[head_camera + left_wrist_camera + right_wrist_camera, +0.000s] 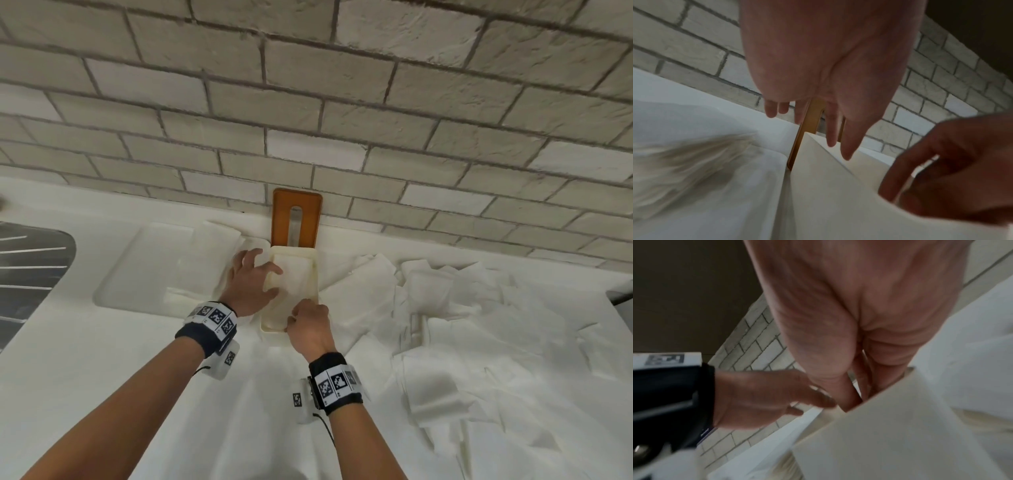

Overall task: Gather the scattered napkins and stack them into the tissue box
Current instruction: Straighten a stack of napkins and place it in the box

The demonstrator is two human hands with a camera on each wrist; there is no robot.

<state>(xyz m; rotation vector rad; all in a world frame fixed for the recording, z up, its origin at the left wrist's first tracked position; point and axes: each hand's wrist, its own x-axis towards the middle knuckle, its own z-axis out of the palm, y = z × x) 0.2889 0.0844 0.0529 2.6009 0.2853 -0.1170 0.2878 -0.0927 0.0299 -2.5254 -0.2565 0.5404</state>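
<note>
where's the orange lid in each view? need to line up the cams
Head: orange lid stands upright against the brick wall, centre of frame, just behind the tissue box.
Left wrist: a narrow orange strip at centre, partly behind the left hand's fingers, beyond the box's far corner.
Right wrist: not in it.
Shared landmark: the cream tissue box, in all three views.

I see the cream tissue box [313, 274] standing at the back edge of the white counter [137, 359], its orange lid [297, 216] leaning on the brick wall [342, 102]. My left hand [251, 284] spreads its fingers over the napkins inside [296, 287]; my right hand [310, 325] curls at the box's near rim. Loose napkins [462, 325] litter the counter's right side. A metal sink [30, 270] shows at the left edge.
</note>
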